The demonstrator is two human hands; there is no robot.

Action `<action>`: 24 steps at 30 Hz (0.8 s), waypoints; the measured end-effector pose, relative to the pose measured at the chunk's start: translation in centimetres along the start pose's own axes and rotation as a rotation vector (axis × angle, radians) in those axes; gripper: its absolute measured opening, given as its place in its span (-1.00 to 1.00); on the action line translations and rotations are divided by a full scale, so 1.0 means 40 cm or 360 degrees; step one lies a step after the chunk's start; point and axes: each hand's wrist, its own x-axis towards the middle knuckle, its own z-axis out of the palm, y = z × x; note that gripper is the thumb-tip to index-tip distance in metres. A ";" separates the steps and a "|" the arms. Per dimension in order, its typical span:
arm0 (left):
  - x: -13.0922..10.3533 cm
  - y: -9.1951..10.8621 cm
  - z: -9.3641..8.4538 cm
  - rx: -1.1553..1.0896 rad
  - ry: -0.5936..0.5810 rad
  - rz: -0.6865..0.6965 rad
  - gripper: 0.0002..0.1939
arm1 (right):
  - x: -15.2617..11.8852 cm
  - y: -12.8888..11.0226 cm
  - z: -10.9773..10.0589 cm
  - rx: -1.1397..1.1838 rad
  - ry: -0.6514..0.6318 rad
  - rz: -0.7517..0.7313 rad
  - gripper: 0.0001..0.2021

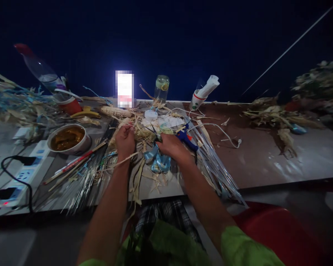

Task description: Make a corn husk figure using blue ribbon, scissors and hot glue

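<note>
Right fingers (163,140) grip dark scissors (153,130), left fingers (128,129) pinched together, their catch unclear, with pale fibres (140,136) between the two; a snip in that tangle could nick skin or cut the wrong strand. Left of the left fingers, a bowl (84,146) holds brown liquid (67,138), spillable if bumped; beyond the right fingers, a cup (195,103) holds a white roll (209,87).

No text, label or number can be read here.
</note>
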 end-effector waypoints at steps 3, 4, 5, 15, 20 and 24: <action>-0.002 0.005 -0.005 0.0071 -0.0031 0.0026 -0.99 | -0.002 -0.025 -0.006 -0.0106 0.0053 0.0052 -0.63; -0.002 0.006 -0.006 0.0086 -0.0027 0.0032 -0.98 | -0.001 -0.032 -0.006 -0.0140 0.0060 0.0065 -0.61; -0.003 0.008 -0.008 0.0107 -0.0016 0.0034 -0.98 | 0.000 -0.038 -0.004 -0.0172 0.0054 0.0072 -0.60; -0.003 0.023 -0.008 -0.0003 -0.0022 -0.0196 -0.92 | 0.048 -0.073 0.016 0.0050 0.0505 -0.0221 -0.66; -0.004 0.019 -0.010 -0.0025 -0.0037 -0.0173 -0.88 | 0.094 -0.102 0.043 0.0000 0.0417 -0.0328 -0.67; -0.005 0.012 -0.012 0.0063 -0.0060 -0.0127 -0.88 | 0.119 -0.117 0.065 -0.0120 0.0377 -0.0411 -0.74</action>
